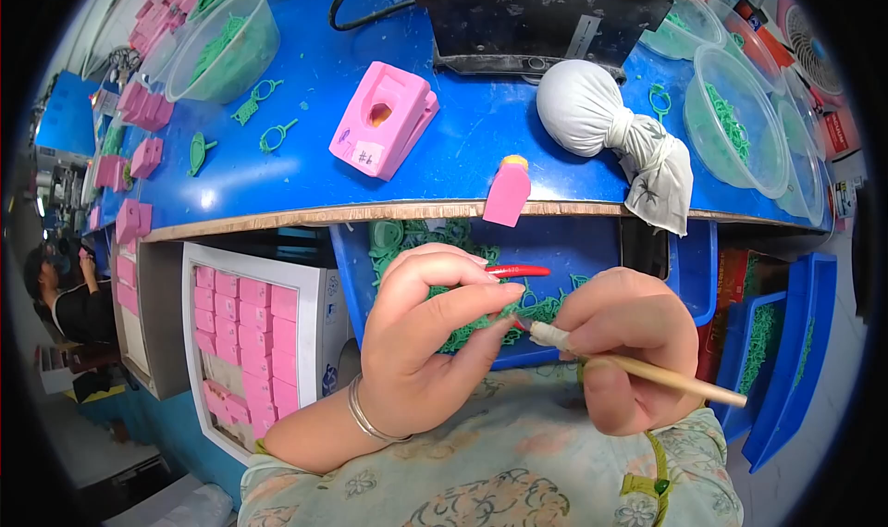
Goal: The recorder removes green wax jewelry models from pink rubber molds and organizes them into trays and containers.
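Observation:
In front of my body, my left hand [421, 328] is closed, with a red-handled tool [520, 271] sticking out past its index finger. Its working end is hidden in the hand. At the thumb and fingertips there is a small green piece, mostly covered. My right hand [629, 347] grips a wooden-handled knife [680, 379], wrapped in pale tape near its small metal tip. That tip meets the left fingertips. Below both hands sits a blue tray [578, 240] holding many green ring-like pieces [462, 337].
On the blue table [305, 171] are a pink mold block [384, 120], a smaller pink piece [509, 191] at its edge, a tied white cloth bag [583, 111], a black machine [546, 18] and clear bowls [227, 50] of green pieces. Left stands a box of pink blocks [245, 328].

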Available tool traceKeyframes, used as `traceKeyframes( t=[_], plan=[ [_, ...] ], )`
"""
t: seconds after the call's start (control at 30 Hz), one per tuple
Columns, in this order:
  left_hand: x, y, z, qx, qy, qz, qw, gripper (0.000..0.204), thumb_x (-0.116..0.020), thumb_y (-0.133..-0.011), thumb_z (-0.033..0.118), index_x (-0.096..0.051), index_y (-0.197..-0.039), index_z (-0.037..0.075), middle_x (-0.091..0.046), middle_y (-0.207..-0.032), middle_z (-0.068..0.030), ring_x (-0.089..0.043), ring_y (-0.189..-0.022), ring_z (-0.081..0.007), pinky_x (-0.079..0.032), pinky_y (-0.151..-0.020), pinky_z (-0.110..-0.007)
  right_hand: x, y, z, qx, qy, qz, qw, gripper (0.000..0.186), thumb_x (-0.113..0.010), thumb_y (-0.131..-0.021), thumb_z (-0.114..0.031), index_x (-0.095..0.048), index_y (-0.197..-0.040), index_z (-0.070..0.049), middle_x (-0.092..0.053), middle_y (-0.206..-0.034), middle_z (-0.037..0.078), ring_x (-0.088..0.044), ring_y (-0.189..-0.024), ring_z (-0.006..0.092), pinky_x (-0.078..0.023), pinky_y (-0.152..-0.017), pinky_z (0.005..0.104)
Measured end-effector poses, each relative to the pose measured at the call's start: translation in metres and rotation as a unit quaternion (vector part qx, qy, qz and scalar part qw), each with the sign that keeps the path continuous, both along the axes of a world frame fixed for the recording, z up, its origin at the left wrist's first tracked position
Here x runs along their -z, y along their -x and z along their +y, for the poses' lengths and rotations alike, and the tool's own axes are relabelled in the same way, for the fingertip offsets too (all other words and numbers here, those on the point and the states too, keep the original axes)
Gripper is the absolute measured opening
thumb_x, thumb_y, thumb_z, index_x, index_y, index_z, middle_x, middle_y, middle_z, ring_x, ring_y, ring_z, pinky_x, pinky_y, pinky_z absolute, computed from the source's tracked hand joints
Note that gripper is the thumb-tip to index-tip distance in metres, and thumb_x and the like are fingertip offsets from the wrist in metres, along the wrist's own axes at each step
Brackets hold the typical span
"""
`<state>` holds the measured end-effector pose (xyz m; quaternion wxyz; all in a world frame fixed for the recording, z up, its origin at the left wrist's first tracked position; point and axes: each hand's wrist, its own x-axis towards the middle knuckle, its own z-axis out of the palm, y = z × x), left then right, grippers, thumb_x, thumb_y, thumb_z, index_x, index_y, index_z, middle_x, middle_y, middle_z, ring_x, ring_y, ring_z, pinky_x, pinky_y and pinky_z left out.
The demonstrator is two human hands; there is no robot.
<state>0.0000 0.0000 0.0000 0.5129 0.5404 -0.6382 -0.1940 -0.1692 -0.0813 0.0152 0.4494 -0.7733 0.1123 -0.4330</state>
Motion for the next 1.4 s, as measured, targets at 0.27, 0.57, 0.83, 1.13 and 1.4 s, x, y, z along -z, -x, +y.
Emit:
traceKeyframes(
  t=[0.27,0.57,0.83,1.13,1.4],
  plan=[
    [-0.001,0.000,0.003,0.015,-0.036,0.001,0.999,0.029,-0.066,-0.071,-0.004,-0.061,-0.099,0.002,-0.050,-0.091,-0.0083,-0.049,-0.086,-0.0204,-0.041,-0.074,-0.030,0.001,0.002,0.000,0.066,-0.062,-0.057,0.994,0.010,-0.057,-0.078,-0.007,-0.058,-0.085,0.001,-0.058,-0.074,0.012,-0.055,-0.062,0.0220,-0.045,-0.055,0.0299],
    [-0.001,0.001,0.004,-0.005,-0.035,-0.003,0.999,0.032,-0.067,-0.069,-0.004,-0.061,-0.099,0.002,-0.047,-0.087,-0.0060,-0.045,-0.078,-0.0175,-0.037,-0.068,-0.027,-0.004,0.003,0.001,0.072,-0.126,0.002,0.989,0.011,-0.057,-0.078,0.001,-0.059,-0.089,0.000,-0.058,-0.074,0.011,-0.055,-0.063,0.0202,-0.045,-0.058,0.0288],
    [0.000,0.001,0.003,-0.011,-0.032,0.021,0.999,0.028,-0.066,-0.071,-0.002,-0.061,-0.099,0.002,-0.050,-0.085,-0.0066,-0.046,-0.078,-0.0173,-0.038,-0.068,-0.027,0.000,0.002,-0.003,0.083,-0.017,0.012,0.996,0.020,-0.058,-0.077,0.002,-0.059,-0.096,0.002,-0.058,-0.074,0.012,-0.055,-0.062,0.0211,-0.045,-0.055,0.0290],
    [0.000,-0.004,0.002,-0.043,-0.161,0.288,0.943,0.022,-0.053,-0.090,0.015,-0.062,-0.089,-0.005,-0.058,-0.077,-0.0079,-0.050,-0.067,-0.0123,-0.042,-0.062,-0.025,0.016,-0.017,-0.021,0.206,0.067,0.167,0.962,0.033,-0.063,-0.074,0.001,-0.056,-0.106,0.000,-0.055,-0.093,0.013,-0.057,-0.079,0.0268,-0.047,-0.068,0.0317],
    [-0.006,-0.002,-0.002,-0.046,-0.254,0.499,0.827,0.028,-0.052,-0.090,0.018,-0.059,-0.098,-0.008,-0.058,-0.075,-0.0065,-0.049,-0.065,-0.0134,-0.041,-0.060,-0.026,0.031,-0.021,-0.032,0.247,0.143,0.100,0.953,0.025,-0.062,-0.068,0.008,-0.059,-0.092,0.002,-0.056,-0.093,0.014,-0.058,-0.083,0.0276,-0.047,-0.072,0.0340]
  ],
)
